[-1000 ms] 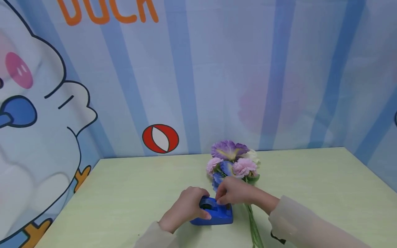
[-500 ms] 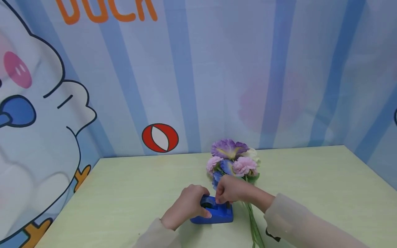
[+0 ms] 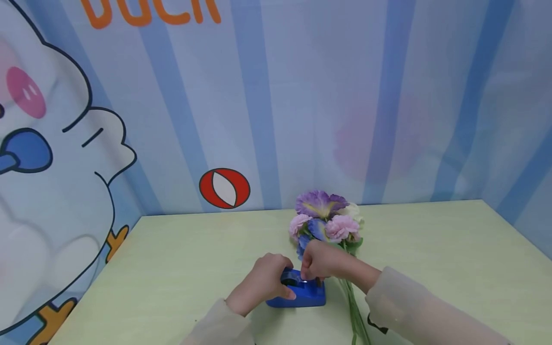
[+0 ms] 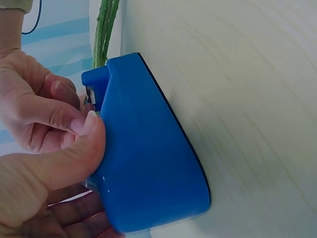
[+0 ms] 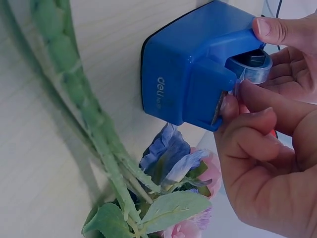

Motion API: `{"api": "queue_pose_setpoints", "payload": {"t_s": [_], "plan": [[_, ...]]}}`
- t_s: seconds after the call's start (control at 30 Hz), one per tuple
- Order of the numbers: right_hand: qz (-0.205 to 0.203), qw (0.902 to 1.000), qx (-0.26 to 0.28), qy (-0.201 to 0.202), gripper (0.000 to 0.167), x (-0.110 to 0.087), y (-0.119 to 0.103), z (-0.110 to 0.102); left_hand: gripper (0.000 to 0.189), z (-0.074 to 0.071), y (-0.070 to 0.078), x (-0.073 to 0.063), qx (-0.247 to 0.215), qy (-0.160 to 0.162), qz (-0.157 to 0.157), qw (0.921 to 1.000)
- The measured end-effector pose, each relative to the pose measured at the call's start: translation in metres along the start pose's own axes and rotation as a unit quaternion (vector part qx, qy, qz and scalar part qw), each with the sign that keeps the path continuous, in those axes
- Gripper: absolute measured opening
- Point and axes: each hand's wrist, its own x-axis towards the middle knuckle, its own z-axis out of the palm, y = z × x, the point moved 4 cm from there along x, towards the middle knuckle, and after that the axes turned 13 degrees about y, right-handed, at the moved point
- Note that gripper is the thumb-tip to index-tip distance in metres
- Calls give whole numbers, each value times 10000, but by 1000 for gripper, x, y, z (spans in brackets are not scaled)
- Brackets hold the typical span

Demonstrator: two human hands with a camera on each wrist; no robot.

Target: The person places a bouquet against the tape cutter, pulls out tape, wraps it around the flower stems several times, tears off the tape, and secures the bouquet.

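Observation:
A blue tape dispenser (image 3: 300, 298) stands on the table, with a roll of clear tape (image 5: 256, 70) set in its hub. My left hand (image 3: 264, 279) grips the dispenser from the left, thumb along its near side and fingers over the far side. Over the front of the dispenser, my right hand (image 3: 328, 261) pinches the tape's end between thumb and forefinger, right beside the metal cutter (image 5: 218, 107). In the left wrist view, the thumbs of both hands come close together at the dispenser's top edge. The fingertips largely hide the pinched strip.
A bunch of artificial flowers (image 3: 340, 227), purple, pink, blue and white, lies just behind and right of the dispenser. Its green stems (image 3: 357, 316) run toward the table's front, under the right forearm. A printed backdrop (image 3: 302, 96) rises behind the pale table (image 3: 194, 268).
The head view has tilted slightly, so everything sits a little higher in it. Both hands keep nearly the same place at the dispenser.

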Motion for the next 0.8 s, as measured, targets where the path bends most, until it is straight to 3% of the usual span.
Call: {"api": "queue_pose_setpoints", "payload": {"t_s": [0.8], "plan": [[-18, 9998, -104, -168, 19, -4, -7, -3, 49, -1, -1, 0, -51, 37, 103, 9999]]}}
